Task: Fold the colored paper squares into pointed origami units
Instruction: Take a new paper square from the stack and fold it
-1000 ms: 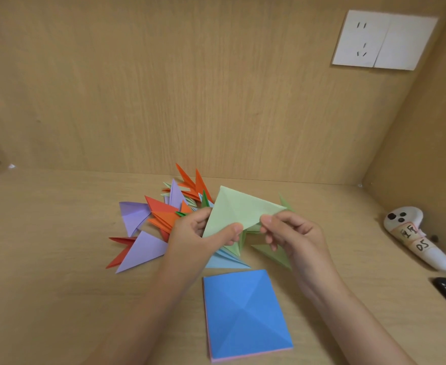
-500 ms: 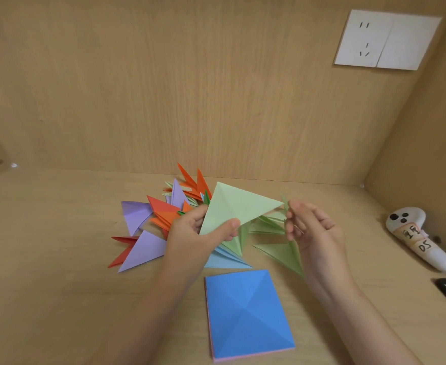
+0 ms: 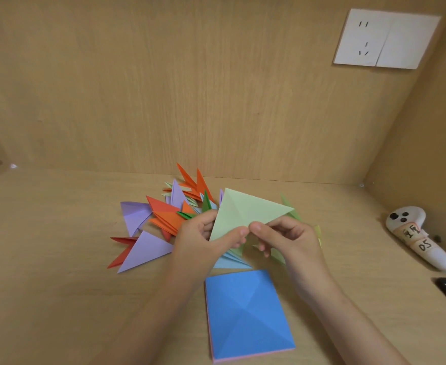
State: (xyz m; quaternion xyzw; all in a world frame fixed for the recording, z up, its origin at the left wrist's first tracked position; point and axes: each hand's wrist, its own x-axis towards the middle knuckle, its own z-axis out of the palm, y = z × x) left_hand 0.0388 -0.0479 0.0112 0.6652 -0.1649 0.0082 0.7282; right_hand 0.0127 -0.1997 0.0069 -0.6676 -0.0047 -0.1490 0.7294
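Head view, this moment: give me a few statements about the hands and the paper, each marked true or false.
1. The left hand and the right hand both hold the light green paper. True.
2. The blue paper stack lies behind the pile of folded units, against the back wall. False: it lies in front of the pile, nearest the person.
3. The pile holds orange and purple units. True.
4. The white controller lies at the left of the desk. False: it lies at the right, by the side wall.
5. A plug sits in the wall socket. False: nothing is plugged in.
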